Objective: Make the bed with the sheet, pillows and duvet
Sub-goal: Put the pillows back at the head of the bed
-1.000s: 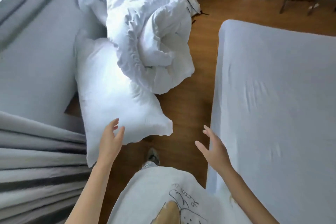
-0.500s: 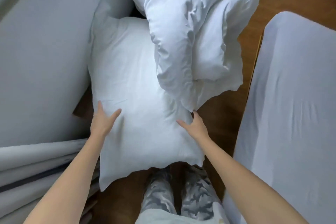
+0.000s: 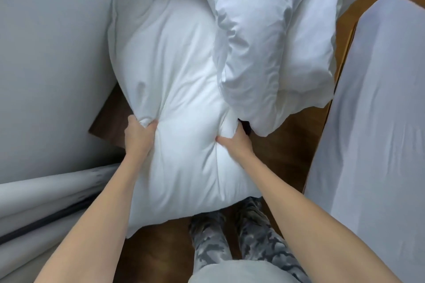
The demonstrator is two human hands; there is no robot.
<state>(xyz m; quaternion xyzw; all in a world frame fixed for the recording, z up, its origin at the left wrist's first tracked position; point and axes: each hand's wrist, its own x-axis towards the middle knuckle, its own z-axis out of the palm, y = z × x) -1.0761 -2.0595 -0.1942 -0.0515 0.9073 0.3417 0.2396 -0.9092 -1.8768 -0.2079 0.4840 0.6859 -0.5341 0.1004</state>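
While both hands grip it, pillow [image 3: 181, 89] lengthwise, pointing away.

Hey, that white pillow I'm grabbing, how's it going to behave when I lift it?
Probably soft and floppy: the pillow dimples where the left hand and right hand bunch it. Likely light for its bulk. The duvet overlaps one side and may drag.

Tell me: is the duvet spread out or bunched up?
Bunched up. The duvet is a crumpled heap beside the sheeted bed, its lower edge overlapping the pillow.
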